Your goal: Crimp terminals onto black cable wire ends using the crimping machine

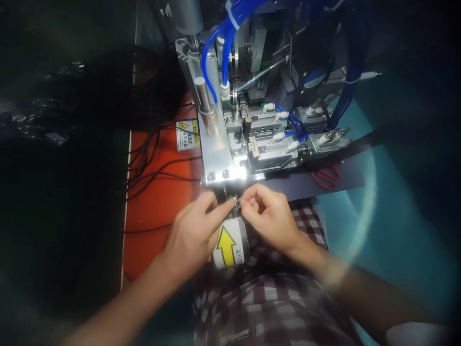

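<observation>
My left hand (200, 226) is curled at the front of the machine, thumb and forefinger closed at a tiny metallic piece; what they grip is too small to make out. Opposite it, my right hand (270, 214) pinches the end of short thin wires (237, 200), with hints of red and green. The fingertips of both hands almost meet there. Just behind them is the bright metal front of the machine plate (225, 175). Below the fingers sits a white-labelled block (240, 235) with a yellow arrow (226, 245).
Pneumatic cylinders (272, 158) with blue air hoses (225, 62) stand behind my hands. Black cables (162, 168) cross the orange base (158, 206) at left, near a warning label (188, 135). A red wire coil (326, 178) lies right. Checked cloth (266, 307) covers my lap.
</observation>
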Available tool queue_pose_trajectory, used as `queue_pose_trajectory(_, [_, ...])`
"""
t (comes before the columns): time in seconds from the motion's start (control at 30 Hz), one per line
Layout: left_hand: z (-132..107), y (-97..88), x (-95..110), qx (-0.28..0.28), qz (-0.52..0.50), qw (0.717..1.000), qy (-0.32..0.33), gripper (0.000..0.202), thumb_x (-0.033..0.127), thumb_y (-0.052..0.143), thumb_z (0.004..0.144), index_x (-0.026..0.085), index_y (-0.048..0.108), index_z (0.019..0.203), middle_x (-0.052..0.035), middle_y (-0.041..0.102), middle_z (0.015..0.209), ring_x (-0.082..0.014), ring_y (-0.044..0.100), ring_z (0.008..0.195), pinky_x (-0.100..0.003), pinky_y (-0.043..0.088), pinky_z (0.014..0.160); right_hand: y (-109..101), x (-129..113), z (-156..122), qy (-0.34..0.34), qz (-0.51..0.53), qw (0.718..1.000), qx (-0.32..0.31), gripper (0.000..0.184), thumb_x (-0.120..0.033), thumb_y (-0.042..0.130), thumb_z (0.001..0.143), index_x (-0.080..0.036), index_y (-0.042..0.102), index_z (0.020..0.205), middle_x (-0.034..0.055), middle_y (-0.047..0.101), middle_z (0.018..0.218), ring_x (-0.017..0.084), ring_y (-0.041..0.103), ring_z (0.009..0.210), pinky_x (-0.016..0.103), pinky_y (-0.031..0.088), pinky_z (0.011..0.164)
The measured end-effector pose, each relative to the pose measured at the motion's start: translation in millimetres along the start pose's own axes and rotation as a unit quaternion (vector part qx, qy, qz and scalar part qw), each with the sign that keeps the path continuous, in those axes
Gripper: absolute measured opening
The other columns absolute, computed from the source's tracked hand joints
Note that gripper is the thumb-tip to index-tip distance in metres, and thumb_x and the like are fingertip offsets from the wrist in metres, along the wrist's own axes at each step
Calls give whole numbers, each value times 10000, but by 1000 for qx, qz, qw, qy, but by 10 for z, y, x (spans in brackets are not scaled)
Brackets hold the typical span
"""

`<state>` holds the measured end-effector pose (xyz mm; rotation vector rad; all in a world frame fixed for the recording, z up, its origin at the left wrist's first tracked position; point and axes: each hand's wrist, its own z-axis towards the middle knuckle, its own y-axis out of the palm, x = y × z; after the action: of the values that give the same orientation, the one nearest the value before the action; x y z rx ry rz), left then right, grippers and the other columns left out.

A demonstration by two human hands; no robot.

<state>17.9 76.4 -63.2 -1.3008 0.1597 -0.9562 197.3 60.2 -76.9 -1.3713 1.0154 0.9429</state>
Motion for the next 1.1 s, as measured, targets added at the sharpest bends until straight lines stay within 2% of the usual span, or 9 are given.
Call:
queue_pose_trajectory(0.17, [11,-9,0,-5,11,1000,5,305,123,461,907,97,703,1090,-62,540,765,-130,516,618,-222,436,510,34,20,8,146,167,975,-17,64,-199,570,782,-183,539,729,-92,431,491,64,388,411,189,310,400])
queue_pose_trajectory(0.33, [-3,8,-5,-2,14,1000,9,304,129,464,906,103,698,1099,-57,531,770,-128,514,619,-224,444,518,-23,31,-6,198,186,961,-42,120,-268,596,803,-160,563,764,-62,526,531,60,423,404,189,327,403])
queue_pose_trajectory(0.4, [-8,13,-10,-1,14,1000,10,309,120,463,902,106,692,1109,-55,527,775,-128,510,623,-224,442,522,-59,31,-15,190,161,968,-33,127,-275,604,804,-151,583,783,-50,541,553,64,437,422,194,333,411])
queue_pose_trajectory(0.57, [-10,12,-19,0,7,1000,9,315,93,475,885,101,683,1122,-54,521,784,-125,500,626,-221,434,523,-65,16,-18,105,108,989,-1,102,-255,618,805,-154,613,791,-53,503,562,76,434,467,205,343,437])
queue_pose_trajectory(0.93, [-20,39,-13,0,3,1000,4,324,56,486,863,101,692,1110,-51,516,761,-130,507,625,-228,447,521,-5,-9,18,16,-3,1000,0,56,-172,562,833,-169,585,782,-46,496,596,87,436,513,218,352,485])
queue_pose_trajectory(1.1, [-15,27,-5,4,3,1000,6,324,57,481,867,98,695,1107,-53,518,759,-129,510,623,-228,455,522,19,4,6,41,39,998,-3,95,-224,549,870,-177,580,794,-22,535,653,98,462,553,221,362,493])
